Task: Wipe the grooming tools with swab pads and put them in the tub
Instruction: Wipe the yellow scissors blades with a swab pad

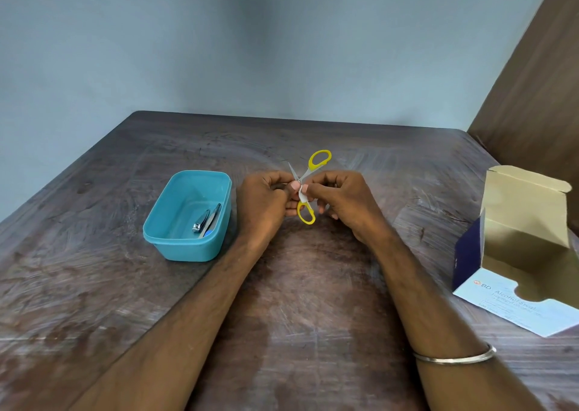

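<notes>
In the head view, the task is judged to be well along: 2 grooming tools, a nail clipper (200, 221) and what looks like tweezers (211, 219), already lie in the teal tub (163, 222), against its right wall. A pair of yellow-handled scissors (308, 188) is in hand and not yet in the tub; it is held open, just right of the tub and above the wooden table (94, 285). The left hand (266, 204) is curled around the scissors near the pivot. The right hand (341, 204) is brought together with it, and a white swab pad (302, 194) is pinched by its fingers against the scissors just below the pivot. Wiping of the scissors is judged to be the step in hand; placing them in the tub is left. Far right of the tub, an opened alcohol swab box (526, 247) stands; no contents can be made out in it.
</notes>
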Demonstrator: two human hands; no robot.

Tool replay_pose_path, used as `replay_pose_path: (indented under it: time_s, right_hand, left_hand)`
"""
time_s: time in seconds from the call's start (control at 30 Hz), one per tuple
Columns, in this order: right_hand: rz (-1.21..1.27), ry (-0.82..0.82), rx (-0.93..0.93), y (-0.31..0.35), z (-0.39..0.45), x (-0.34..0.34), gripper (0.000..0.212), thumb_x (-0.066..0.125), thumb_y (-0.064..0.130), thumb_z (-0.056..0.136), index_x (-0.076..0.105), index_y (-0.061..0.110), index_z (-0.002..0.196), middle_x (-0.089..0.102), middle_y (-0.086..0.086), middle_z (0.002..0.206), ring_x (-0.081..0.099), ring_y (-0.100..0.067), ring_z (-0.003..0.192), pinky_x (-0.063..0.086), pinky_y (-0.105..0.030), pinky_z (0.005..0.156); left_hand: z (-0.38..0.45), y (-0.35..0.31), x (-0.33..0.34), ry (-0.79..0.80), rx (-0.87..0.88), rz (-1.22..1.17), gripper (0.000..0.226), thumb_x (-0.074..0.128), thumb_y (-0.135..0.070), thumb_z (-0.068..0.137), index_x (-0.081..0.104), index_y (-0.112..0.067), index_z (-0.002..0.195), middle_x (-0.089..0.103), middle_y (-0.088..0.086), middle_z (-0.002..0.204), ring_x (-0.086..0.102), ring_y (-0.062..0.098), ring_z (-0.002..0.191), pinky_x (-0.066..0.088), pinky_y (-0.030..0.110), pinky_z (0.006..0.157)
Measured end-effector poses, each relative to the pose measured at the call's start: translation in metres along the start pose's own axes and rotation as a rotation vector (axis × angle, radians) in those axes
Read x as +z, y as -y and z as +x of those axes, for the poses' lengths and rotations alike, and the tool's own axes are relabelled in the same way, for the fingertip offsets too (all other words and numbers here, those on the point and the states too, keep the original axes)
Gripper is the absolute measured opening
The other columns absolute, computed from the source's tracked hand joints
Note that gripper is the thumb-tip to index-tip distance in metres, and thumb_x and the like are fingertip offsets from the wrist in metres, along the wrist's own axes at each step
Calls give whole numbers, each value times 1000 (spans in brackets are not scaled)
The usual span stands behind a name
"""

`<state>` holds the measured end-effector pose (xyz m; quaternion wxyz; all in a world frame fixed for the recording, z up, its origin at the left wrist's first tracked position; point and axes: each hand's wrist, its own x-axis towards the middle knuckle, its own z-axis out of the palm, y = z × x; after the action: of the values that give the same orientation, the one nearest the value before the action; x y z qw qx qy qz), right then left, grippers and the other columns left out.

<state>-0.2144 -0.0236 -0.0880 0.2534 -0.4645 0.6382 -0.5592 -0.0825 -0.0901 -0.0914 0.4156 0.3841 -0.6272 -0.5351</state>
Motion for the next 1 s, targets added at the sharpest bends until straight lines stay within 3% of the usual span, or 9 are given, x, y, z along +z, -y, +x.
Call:
replay_pose_path:
  time_s: [0.33, 0.63, 0.8, 0.9, 1.0]
  right_hand:
    - [-77, 56, 7, -3, 2, 1, 10, 73, 5, 85, 74, -5, 82, 67, -2, 62, 51, -10, 43, 34, -13, 41]
    - [-148, 140, 13, -4, 2, -3, 11, 70, 3, 86, 73, -7, 83, 61, 9, 47, 49, -3, 39, 33, -10, 43]
    - [-112, 109, -5, -4, 1, -1, 13, 72, 9, 86, 74, -3, 81, 68, -12, 64, 50, -13, 44, 36, -14, 45]
    - [-79, 73, -12, -4, 1, 2, 15, 72, 10, 88, 73, -4, 82, 70, -24, 75, 48, -13, 43, 36, -17, 45]
    - [-75, 55, -20, -5, 2, 3, 15, 71, 12, 89, 74, -1, 83, 71, -24, 78, 48, -12, 43, 38, -20, 47]
  left_hand:
    - [2, 4, 1, -59, -29, 28, 26, 63, -1, 91, 65, -16, 70, 72, 14, 69, 73, 27, 60, 61, 42, 59]
    - [4, -2, -5, -134, -64, 4, 28, 63, -1, 91, 64, -17, 69, 65, 3, 57, 69, 18, 51, 57, 30, 51]
    - [3, -4, -5, -144, -59, 2, 19, 63, -2, 92, 68, -11, 76, 67, 4, 60, 69, 16, 51, 58, 30, 50]
    - [0, -3, -2, -104, -68, -10, 25, 62, 0, 92, 65, -15, 71, 67, 6, 61, 69, 19, 53, 56, 28, 49]
    - [-2, -2, 1, -90, -53, 2, 24, 63, -1, 92, 65, -16, 73, 69, 5, 62, 71, 17, 54, 56, 28, 50]
